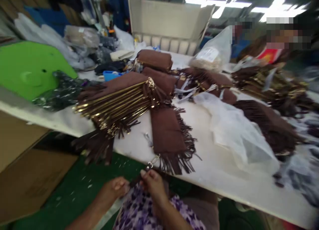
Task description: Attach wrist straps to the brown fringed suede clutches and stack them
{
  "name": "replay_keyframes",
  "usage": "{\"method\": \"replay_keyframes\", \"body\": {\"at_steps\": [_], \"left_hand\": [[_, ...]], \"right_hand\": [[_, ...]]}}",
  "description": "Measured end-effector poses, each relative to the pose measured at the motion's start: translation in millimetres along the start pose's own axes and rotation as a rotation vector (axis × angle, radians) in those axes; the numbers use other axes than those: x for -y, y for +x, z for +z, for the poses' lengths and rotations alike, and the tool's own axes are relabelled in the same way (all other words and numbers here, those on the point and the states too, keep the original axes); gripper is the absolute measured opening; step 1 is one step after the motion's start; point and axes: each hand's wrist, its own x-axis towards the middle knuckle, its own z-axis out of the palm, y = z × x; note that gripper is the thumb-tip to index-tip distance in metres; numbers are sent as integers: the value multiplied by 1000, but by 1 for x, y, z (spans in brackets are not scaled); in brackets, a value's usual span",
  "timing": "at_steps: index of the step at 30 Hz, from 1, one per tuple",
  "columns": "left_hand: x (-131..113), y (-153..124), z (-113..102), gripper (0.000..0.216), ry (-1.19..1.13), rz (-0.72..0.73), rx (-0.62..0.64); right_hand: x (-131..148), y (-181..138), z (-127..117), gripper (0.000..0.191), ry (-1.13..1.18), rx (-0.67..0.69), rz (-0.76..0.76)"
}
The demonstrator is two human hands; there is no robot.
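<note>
Your left hand (115, 187) and right hand (152, 183) meet just below the near edge of the white table (219, 176), fingers pressed together in a pinch on a dark strap whose metal clasp (152, 161) sticks up between them — the blur hides exactly how each fingertip sits. You look to be at the clasp-fitting step. Beyond the clasp, on the table, lies a fringed brown pouch (169, 135); left of that pouch, a stack of zippered pouches (117, 102). Next calls for a steady pinch and fine turning.
</note>
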Motion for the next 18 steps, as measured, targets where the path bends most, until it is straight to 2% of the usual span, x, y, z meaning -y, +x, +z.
{"method": "replay_keyframes", "body": {"at_steps": [2, 5, 9, 14, 18], "left_hand": [[9, -3, 0, 48, -86, -57, -61], [9, 6, 13, 49, -210, -80, -82], [-2, 14, 29, 44, -223, -77, -90], [-10, 15, 32, 41, -226, -69, -111], [-14, 15, 36, 39, -246, -71, -110]], "right_hand": [[-1, 0, 4, 53, 13, 36, 62], [0, 0, 2, 53, -36, 72, 73], [1, 0, -9, 51, -84, 135, 54], [-3, -6, -25, 48, -116, 208, 33], [-9, -10, -29, 44, -166, 216, -14]]}}
